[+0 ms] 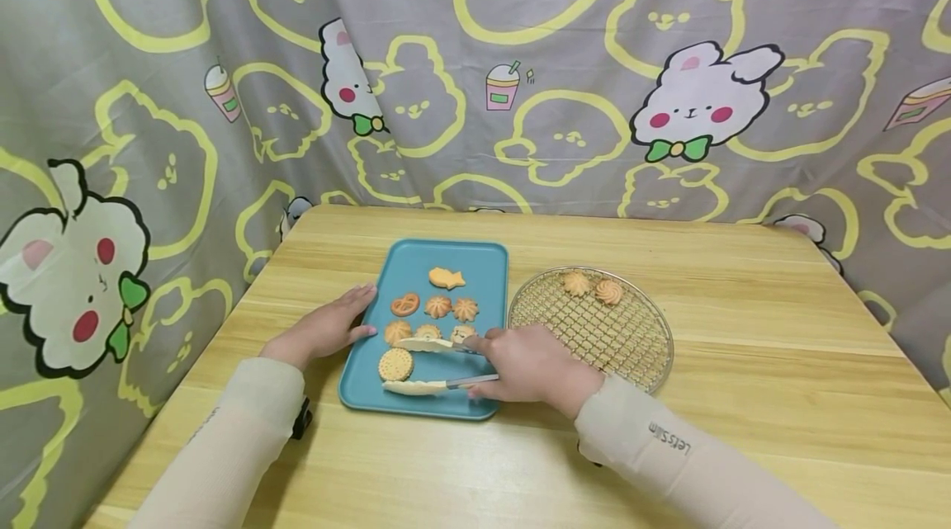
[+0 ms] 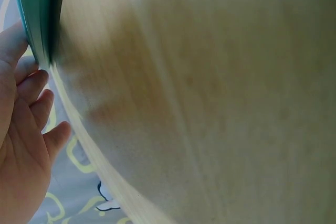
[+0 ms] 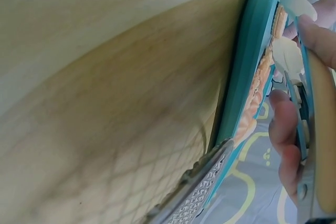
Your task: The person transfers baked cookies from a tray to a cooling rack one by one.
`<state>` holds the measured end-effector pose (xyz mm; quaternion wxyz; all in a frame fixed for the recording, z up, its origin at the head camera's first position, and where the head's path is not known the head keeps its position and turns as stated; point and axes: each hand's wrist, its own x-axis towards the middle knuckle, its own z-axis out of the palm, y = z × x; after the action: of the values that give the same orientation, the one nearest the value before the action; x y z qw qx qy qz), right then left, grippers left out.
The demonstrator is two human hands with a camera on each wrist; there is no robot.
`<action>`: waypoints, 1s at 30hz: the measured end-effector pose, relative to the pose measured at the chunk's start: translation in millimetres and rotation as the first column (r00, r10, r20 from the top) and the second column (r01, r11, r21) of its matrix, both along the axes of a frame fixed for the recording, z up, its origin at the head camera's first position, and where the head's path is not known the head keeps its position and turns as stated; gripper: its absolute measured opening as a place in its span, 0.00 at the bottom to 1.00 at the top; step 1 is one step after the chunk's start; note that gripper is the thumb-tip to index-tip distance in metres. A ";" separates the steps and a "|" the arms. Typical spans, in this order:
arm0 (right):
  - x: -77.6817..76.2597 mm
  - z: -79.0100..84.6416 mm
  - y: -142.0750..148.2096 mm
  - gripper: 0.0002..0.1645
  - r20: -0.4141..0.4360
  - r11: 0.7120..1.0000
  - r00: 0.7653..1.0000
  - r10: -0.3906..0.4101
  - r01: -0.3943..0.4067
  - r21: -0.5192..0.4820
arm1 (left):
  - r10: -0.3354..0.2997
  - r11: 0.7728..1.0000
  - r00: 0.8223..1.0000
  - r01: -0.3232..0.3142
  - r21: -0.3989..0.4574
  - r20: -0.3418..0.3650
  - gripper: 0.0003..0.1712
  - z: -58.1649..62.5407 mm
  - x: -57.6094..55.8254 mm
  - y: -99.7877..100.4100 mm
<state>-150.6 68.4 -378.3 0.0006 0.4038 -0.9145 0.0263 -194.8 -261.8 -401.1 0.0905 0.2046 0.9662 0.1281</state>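
My right hand (image 1: 531, 364) grips a pair of tongs (image 3: 310, 114) with cream-coloured tips. The tong tips are spread over the lower part of a blue tray (image 1: 461, 407), on either side of a round cracker (image 1: 395, 365). Beside the tray's left edge, my left hand (image 1: 330, 327) touches the rim with relaxed fingers. Farther up the tray lie a fish-shaped cookie (image 1: 446, 278), a pretzel (image 1: 404, 304), and several flower-shaped cookies (image 1: 438, 307). The upper tong arm partly covers the row of cookies just above the cracker.
A round wire rack (image 1: 587, 331) stands right of the tray, close to its edge, with two swirl cookies (image 1: 609, 292) at its far side. Both lie on a wooden table (image 1: 750, 347). Behind hangs a patterned curtain (image 1: 565, 75).
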 end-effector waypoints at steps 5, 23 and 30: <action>0.9 -0.1 -1.2 0.41 -0.011 1.000 1.000 -0.003 0.003 -0.008 | 0.003 1.000 1.000 -0.003 0.001 0.004 0.41 -0.2 -0.1 0.3; 2.4 0.2 6.3 0.42 -0.041 0.994 0.999 0.003 -0.007 -0.108 | 0.007 1.000 1.000 -0.007 0.004 0.009 0.41 -1.2 0.1 -0.5; 1.3 3.1 15.5 0.41 -0.056 0.988 0.998 -0.020 0.011 -0.152 | -0.003 1.000 1.000 0.003 0.001 -0.006 0.40 -1.1 -1.0 -0.6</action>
<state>-149.3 83.9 -375.2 0.0579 0.3960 -0.9125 0.0844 -195.7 -262.4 -402.2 0.0879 0.2064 0.9661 0.1279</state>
